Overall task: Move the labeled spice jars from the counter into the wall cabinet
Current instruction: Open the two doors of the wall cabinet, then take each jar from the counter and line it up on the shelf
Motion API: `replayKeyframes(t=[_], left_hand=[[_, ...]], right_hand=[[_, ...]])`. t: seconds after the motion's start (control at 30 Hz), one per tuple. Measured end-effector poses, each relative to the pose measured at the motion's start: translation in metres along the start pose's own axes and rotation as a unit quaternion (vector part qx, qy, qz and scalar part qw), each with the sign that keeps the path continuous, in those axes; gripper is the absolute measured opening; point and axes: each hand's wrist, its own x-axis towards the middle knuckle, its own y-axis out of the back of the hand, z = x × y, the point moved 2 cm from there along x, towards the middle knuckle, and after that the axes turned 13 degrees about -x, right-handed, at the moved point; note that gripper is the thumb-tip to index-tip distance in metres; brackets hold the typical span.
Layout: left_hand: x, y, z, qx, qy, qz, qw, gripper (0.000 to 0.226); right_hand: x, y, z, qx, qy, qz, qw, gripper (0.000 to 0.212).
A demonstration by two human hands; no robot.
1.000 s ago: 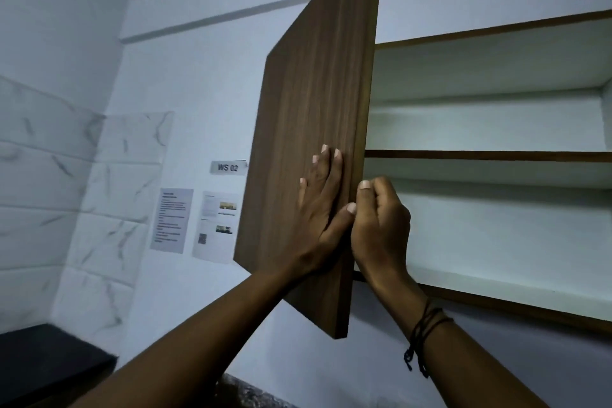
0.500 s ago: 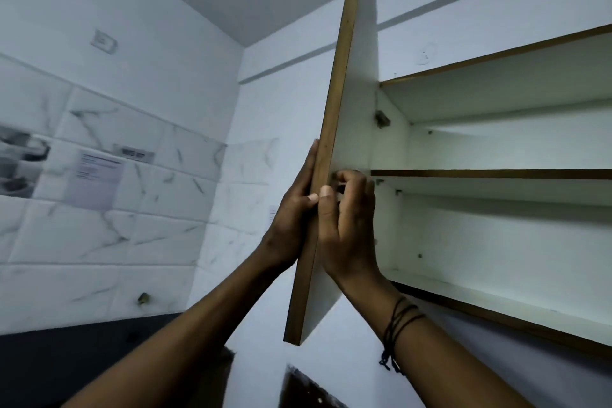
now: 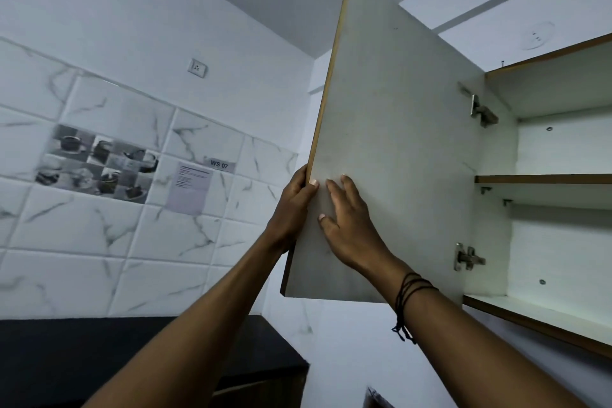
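**Q:** Head view: what is held nearest, and why is it held so?

**R:** Just beyond the two forearms, the cabinet door (image 3: 390,149) is held by both hands. The left hand (image 3: 291,209) is clamped on the door's free edge, the thumb laid over onto the pale inner face and the fingers hidden behind the panel. The right hand (image 3: 347,225) is pressed flat against that inner face, just beside the left, fingers spread apart and nothing gripped. A pinch on the edge paired with a flat push is judged suited to swinging the panel wide on its hinges so that the opening is kept clear for loading.

**Q:** What is seen past the hands?

**R:** To the right of the right hand, two metal hinges (image 3: 480,109) are seen where the door meets the wall cabinet (image 3: 496,242). Further right, a middle shelf (image 3: 546,179) and a bottom board are shown, both bare as far as the view reaches.

**Q:** And the spice jars?

**R:** None can be seen. Below and to the left of the left hand, a dark worktop (image 3: 99,351) is visible, but no jar is made out on the part in view. The jars are therefore judged to lie out of frame, and no transfer is judged to have begun.
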Motion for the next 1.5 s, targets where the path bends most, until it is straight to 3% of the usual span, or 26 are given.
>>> replayKeyframes(t=[0.17,0.4,0.57,0.7,0.77,0.97,1.3,1.5], left_hand=[[0.007,0.012,-0.015,0.045,-0.006,0.04,0.998,0.028],[0.0,0.004,-0.013,0.208,-0.109,0.099,0.967,0.034],[-0.015,-0.015,-0.01,0.439,-0.178,0.097,0.875,0.056],[-0.029,-0.029,-0.009,0.544,-0.296,0.031,0.784,0.048],[-0.036,-0.037,-0.014,0.555,-0.322,-0.014,0.767,0.042],[-0.071,-0.071,-0.059,0.513,-0.218,-0.122,0.821,0.042],[-0.157,-0.127,-0.159,0.404,-0.075,-0.216,0.885,0.048],[-0.245,-0.144,-0.227,0.344,0.042,-0.29,0.892,0.05]], right_hand=[[0.007,-0.022,0.0,-0.04,0.013,0.001,0.999,0.071],[-0.002,-0.018,0.003,-0.037,0.018,0.018,0.999,0.07],[-0.015,-0.011,0.01,-0.044,0.003,0.01,0.999,0.067],[-0.032,-0.006,0.02,-0.057,-0.019,0.01,0.998,0.066],[-0.044,-0.005,0.028,-0.069,-0.034,0.016,0.997,0.066],[-0.095,-0.009,0.063,-0.117,-0.096,0.014,0.988,0.06],[-0.202,-0.043,0.134,-0.187,-0.2,-0.078,0.959,0.06],[-0.296,-0.086,0.158,-0.188,-0.278,-0.154,0.929,0.061]])
